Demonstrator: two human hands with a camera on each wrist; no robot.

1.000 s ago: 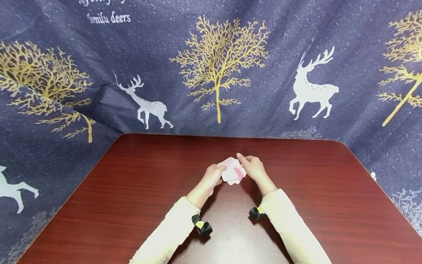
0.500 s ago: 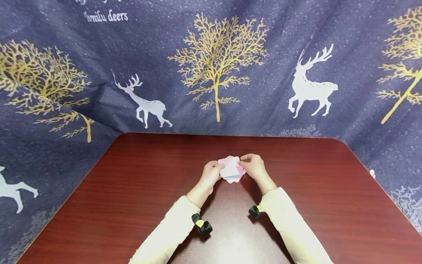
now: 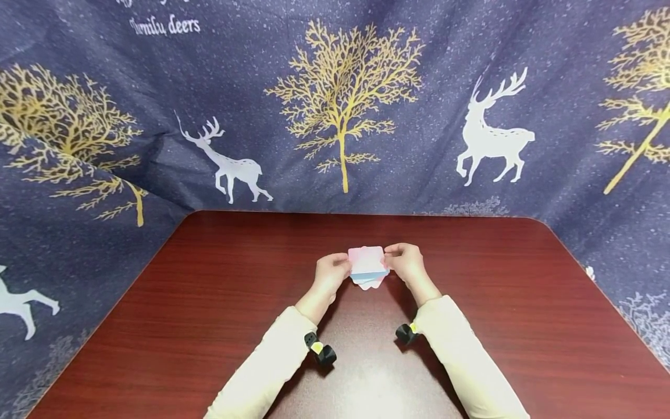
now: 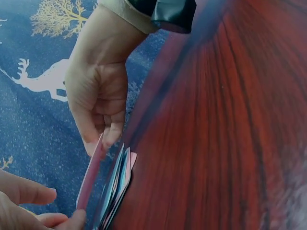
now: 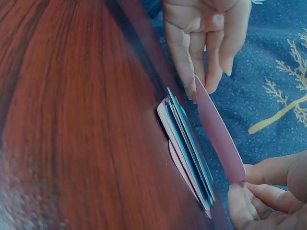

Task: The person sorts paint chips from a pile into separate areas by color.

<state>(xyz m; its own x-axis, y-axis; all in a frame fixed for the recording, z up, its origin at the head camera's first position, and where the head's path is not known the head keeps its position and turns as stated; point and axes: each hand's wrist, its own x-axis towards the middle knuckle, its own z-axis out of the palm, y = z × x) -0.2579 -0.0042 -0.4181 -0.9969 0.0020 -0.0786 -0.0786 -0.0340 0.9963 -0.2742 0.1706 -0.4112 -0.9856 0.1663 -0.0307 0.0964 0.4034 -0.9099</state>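
A light pink and white card (image 3: 366,260) is held nearly level by its two short edges. My left hand (image 3: 331,272) pinches its left edge and my right hand (image 3: 409,263) pinches its right edge. In the right wrist view the card (image 5: 218,129) shows its pink side, with my right hand (image 5: 268,191) at the near end and my left hand (image 5: 206,38) at the far end. Below it lies a loose pile of several pink and blue cards (image 4: 117,184) on the table, its edges fanned unevenly. The head view shows only the pile's front part.
The dark red wooden table (image 3: 235,279) reaches back to a blue cloth (image 3: 314,198) printed with deer and gold trees. Black wrist cameras (image 3: 325,354) sit at both cuffs of the cream sleeves (image 3: 267,361).
The top card has turned until its long edge runs left to right. My right thumb, earlier lifted, has come down to the card. My left hand has shifted slightly left.
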